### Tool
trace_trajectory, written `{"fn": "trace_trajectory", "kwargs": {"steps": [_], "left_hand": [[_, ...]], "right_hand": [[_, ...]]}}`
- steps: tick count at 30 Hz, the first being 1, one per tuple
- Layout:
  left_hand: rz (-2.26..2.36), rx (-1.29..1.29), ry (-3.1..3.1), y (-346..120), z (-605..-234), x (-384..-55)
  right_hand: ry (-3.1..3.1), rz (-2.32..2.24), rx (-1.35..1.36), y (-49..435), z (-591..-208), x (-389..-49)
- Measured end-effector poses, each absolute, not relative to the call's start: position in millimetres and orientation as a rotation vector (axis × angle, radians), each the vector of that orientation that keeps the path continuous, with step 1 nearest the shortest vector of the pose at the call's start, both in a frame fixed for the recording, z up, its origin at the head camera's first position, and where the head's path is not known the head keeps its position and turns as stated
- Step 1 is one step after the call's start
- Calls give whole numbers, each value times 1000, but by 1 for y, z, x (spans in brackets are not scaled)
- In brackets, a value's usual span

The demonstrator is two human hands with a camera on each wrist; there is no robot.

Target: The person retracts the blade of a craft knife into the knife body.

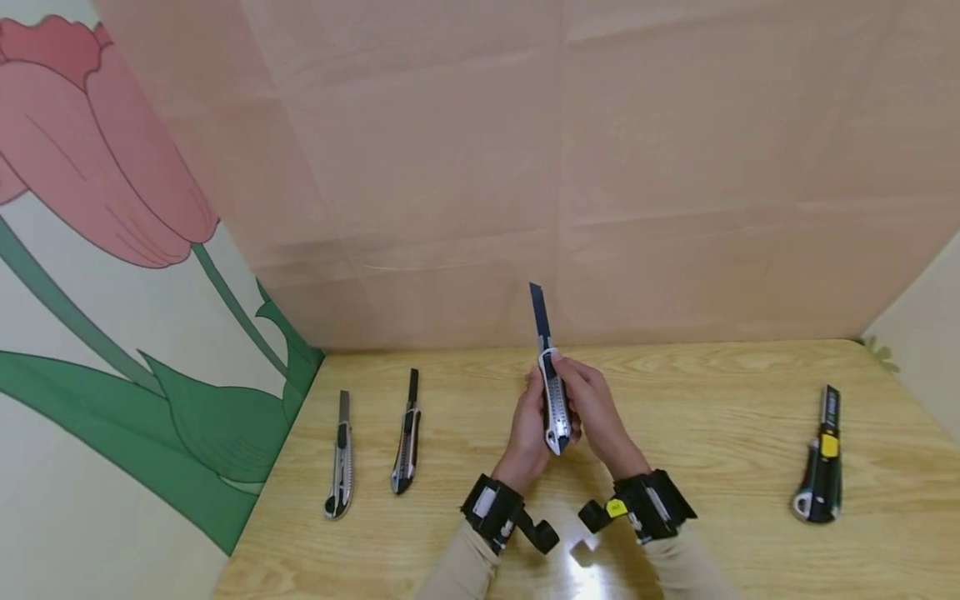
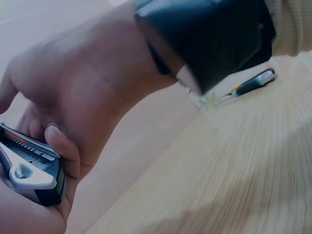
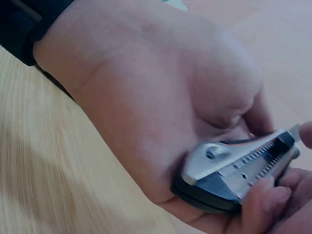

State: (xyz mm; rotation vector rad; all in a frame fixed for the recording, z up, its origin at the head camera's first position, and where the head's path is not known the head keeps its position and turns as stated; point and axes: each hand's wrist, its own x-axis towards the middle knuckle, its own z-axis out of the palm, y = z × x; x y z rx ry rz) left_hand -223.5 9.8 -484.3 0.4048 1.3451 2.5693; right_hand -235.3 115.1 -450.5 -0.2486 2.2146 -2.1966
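A silver-and-black utility knife (image 1: 556,408) is held upright between both hands over the middle of the table, its long dark blade (image 1: 539,310) extended and pointing away. My right hand (image 1: 600,408) grips the body from the right, with the thumb near the slider at its upper end. From the left, my left hand (image 1: 527,433) curls its fingers against the same body. Close up, the knife's butt end (image 2: 34,180) shows in the left wrist view. The right wrist view has the toothed slider track (image 3: 256,163) facing up; part of the body is hidden by fingers.
Two more utility knives lie to the left, one silver (image 1: 342,471) and one black and silver (image 1: 407,446). At the far right lies a black utility knife with a yellow part (image 1: 822,475). A pinkish-brown sheet (image 1: 450,208) hangs behind the wooden table (image 1: 705,433).
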Motion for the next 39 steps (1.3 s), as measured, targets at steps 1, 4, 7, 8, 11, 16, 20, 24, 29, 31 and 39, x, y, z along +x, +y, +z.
{"fn": "trace_trajectory", "kwargs": {"steps": [1, 4, 7, 8, 11, 16, 20, 24, 29, 31, 39], "left_hand": [[2569, 396, 1352, 11, -485, -223], [2571, 361, 1382, 12, -485, -222], [2567, 331, 1419, 12, -486, -221], [2565, 320, 1430, 12, -486, -221], [2563, 268, 1458, 10, -488, -220], [2557, 186, 1466, 7, -491, -219], [2538, 214, 1482, 7, -490, -220], [2550, 224, 1471, 7, -489, -219], [2575, 227, 1468, 8, -488, -219], [2569, 238, 1463, 7, -487, -219], [2548, 229, 1428, 7, -485, -218]], "right_hand": [[2197, -2196, -267, 115, -450, -235], [2176, -2185, -316, 113, -451, -235], [2193, -2192, -326, 111, -454, -234], [2201, -2201, -315, 110, -455, -234], [2204, -2232, -262, 106, -458, -233], [2225, -2255, -203, 101, -463, -231], [2232, -2286, -182, 99, -458, -231], [2201, -2308, -190, 98, -446, -225], [2189, -2328, -214, 97, -434, -215], [2209, -2312, -226, 98, -436, -217], [2223, -2306, -200, 99, -455, -228]]}}
